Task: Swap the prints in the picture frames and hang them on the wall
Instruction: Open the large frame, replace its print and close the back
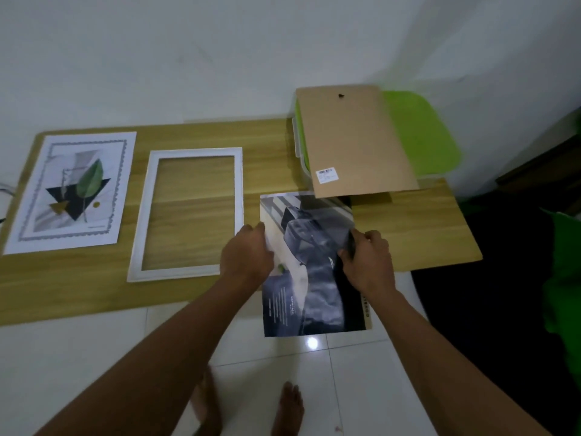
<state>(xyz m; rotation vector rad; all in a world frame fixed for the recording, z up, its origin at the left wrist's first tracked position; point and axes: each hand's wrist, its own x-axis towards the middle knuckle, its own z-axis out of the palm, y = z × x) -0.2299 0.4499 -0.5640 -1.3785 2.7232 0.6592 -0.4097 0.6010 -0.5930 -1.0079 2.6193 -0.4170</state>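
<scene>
Table (424, 228), L to R:

- Leaf print (70, 191): flat at far L end, loose, no frame round it.
- White frame (195, 152): flat just R of leaf print, not touching it. Wood shows thru the opening. Can't tell if glazing is in, or which face is up.
- L hand (248, 253): fingers curled over L edge of dark print (314, 297), gripping it.
- Dark print: centre-R, in no frame. Far part is over the table, near part hangs past the front edge above the floor (94, 357).
- R hand (366, 259): pinching R side of dark print, where the paper curls up a bit.
- Backing board (349, 136): brown, lying on green-lidded box (421, 133) at R rear. Its near edge sits just over the print's far edge; contact or not, can't tell.

Judgement: step in hand is prob. carrying dark print L to the white frame.

To do it well:
- Keep both grips on opp. edges w/ light tension so the sheet stays flat.
- Lift clear of the board's edge before going L; don't drag.
- Seat one long edge in the frame recess first, then lower the rest.
- Check which face goes down before letting go.
- Touch margins only.

Risks: R pinch may kink the paper; unsupported near part may sag or fold.

Progress est.: both prints out, none refitted, nothing hung.
</scene>
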